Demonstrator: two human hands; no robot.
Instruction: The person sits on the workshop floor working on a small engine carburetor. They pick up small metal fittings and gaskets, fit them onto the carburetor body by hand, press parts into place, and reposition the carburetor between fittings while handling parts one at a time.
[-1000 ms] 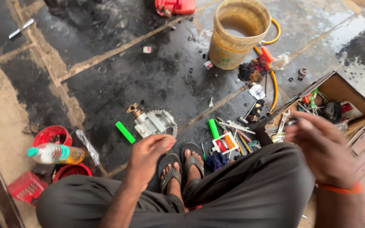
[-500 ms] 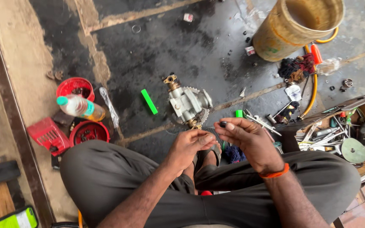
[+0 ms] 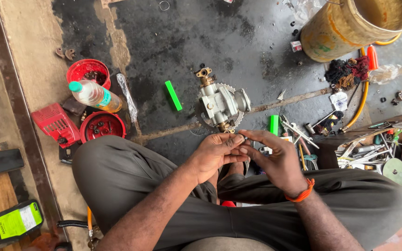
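Metal small part [image 3: 245, 138] | pinched between fingers of left hand [image 3: 217, 153], right hand [image 3: 275, 158]

Ahead of the hands and slightly left lies a green bar [image 3: 173, 95]. Far left stand two red bowls [image 3: 102, 126], a plastic bottle [image 3: 94, 95] resting across them. Ahead to the right stands a yellow bucket [image 3: 350, 32]. Scattered tools [image 3: 298, 131] lie just right.
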